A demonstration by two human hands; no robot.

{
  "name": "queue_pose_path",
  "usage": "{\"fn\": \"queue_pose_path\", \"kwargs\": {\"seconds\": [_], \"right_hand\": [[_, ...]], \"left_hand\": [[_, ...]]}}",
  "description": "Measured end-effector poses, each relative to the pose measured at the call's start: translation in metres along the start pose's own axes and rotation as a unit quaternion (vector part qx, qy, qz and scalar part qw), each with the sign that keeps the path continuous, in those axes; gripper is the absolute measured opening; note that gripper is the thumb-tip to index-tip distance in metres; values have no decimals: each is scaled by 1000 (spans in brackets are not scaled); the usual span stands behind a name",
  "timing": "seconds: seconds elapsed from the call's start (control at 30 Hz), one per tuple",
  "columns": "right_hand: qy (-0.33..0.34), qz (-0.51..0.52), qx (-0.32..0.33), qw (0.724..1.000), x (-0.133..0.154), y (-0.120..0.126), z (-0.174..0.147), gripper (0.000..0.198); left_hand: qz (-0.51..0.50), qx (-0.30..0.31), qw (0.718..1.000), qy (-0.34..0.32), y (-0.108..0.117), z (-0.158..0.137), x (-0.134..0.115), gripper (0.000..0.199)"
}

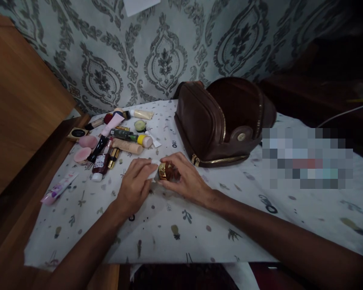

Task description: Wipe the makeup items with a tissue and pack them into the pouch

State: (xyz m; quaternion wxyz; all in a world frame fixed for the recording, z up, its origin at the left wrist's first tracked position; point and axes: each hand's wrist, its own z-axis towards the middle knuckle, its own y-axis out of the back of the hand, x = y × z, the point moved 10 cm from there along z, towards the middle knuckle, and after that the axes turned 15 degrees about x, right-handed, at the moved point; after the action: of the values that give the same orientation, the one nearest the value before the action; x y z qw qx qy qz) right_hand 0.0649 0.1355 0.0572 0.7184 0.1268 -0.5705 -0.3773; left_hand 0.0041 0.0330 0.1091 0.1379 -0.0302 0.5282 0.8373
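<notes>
Gripping the translucent amber, gold-banded bottle (163, 171) in my right hand (184, 177), my left hand (136, 181) pinching white, tissue-like material (153, 174) against its end, I should press lightly and evenly; it sits between seven and eight o'clock from the dark-brown leather-look bag (199, 121).

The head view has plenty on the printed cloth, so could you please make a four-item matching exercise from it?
1. Brown bag
2. Gold-banded container
3. Pink-and-purple tube
4. Left hand

A. Holding a white piece
B. Unzipped and gaping open
C. Near the left edge of the cloth
D. In the right hand

Pairs: 1-B, 2-D, 3-C, 4-A
</notes>
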Motion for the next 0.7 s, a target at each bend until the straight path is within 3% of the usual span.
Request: {"fn": "queue_pose_path", "kwargs": {"seconds": [0.2, 0.37, 0.5, 0.7], "right_hand": [[11, 36, 11, 999, 0, 0, 2, 47], [29, 36, 17, 999, 5, -3, 1, 55], [18, 37, 12, 999, 4, -3, 0, 47], [-20, -23, 11, 999, 3, 1, 1, 47]], "left_hand": [[-16, -3, 998, 69, 1, -2, 30, 25], [-3, -25, 999, 30, 6, -3, 6, 31], [14, -5, 1000, -12, 2, -2, -8, 36], [-5, -4, 997, 71, 1, -2, 27, 27]]}}
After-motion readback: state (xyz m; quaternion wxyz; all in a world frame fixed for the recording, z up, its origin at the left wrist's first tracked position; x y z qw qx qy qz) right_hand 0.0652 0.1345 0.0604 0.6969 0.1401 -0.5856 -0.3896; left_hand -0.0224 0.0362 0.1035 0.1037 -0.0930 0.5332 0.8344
